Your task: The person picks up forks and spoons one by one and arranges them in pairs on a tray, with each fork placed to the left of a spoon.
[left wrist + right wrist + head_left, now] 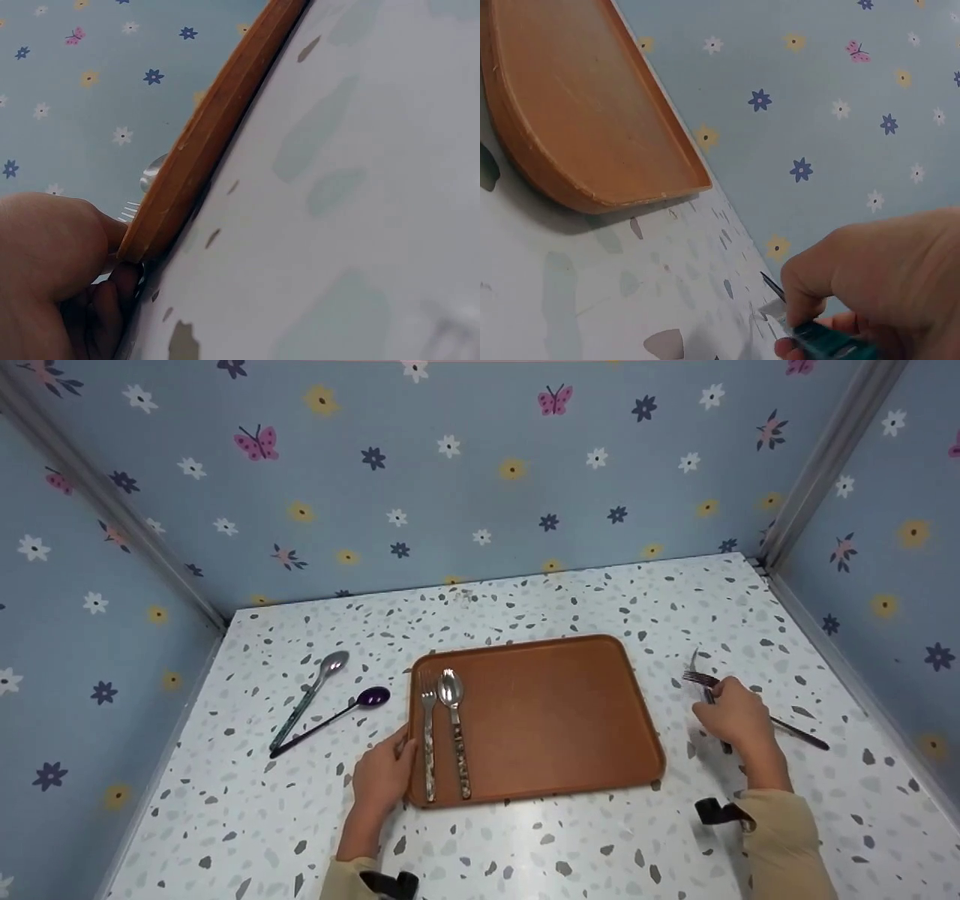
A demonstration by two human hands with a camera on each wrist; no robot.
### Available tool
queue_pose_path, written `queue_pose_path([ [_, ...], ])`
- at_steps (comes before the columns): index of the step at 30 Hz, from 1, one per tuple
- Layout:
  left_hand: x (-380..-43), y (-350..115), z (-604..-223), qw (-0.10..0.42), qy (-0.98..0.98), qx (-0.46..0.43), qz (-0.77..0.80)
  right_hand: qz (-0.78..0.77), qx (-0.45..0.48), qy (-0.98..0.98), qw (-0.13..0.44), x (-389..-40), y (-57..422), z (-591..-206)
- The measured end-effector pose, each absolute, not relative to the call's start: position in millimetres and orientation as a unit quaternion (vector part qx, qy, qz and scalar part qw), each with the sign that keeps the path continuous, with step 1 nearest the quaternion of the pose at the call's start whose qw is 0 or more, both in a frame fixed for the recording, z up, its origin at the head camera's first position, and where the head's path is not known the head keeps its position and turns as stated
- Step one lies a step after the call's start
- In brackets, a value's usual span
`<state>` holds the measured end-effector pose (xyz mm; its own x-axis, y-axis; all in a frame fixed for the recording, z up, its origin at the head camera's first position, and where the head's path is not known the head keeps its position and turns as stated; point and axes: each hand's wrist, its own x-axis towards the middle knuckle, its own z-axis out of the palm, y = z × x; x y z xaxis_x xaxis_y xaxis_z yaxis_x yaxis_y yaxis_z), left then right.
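Observation:
My left hand grips the left rim of a brown tray, thumb on top and fingers beneath in the left wrist view. Inside that rim lie a fork and a spoon, side by side with patterned handles. To the right of the tray, my right hand pinches a teal-handled fork near its neck. A dark fork crosses it under the hand, which hides its middle.
Left of the tray, a spoon with a green patterned handle and a dark purple spoon lie with their handle ends together. Flowered panels enclose the speckled table at the back and both sides.

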<state>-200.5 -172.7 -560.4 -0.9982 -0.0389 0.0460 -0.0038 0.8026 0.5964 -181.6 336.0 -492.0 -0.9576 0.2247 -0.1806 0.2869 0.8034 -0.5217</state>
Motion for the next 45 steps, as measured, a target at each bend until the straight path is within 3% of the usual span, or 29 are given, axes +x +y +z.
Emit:
queue_pose_path([
  [16,-198,-172,-561,0.033,-0.946,0.009,-0.323,-0.33,0.064,0.936,0.104,-178,316,-470],
  [30,-199,-171,-559,0.032,-0.945,0.007,-0.326,-0.333,0.065,0.94,0.025,-184,282,-477],
  [45,-200,-172,-561,0.035,-0.949,0.006,-0.313,-0.329,0.044,0.943,0.0,-186,237,-477],
])
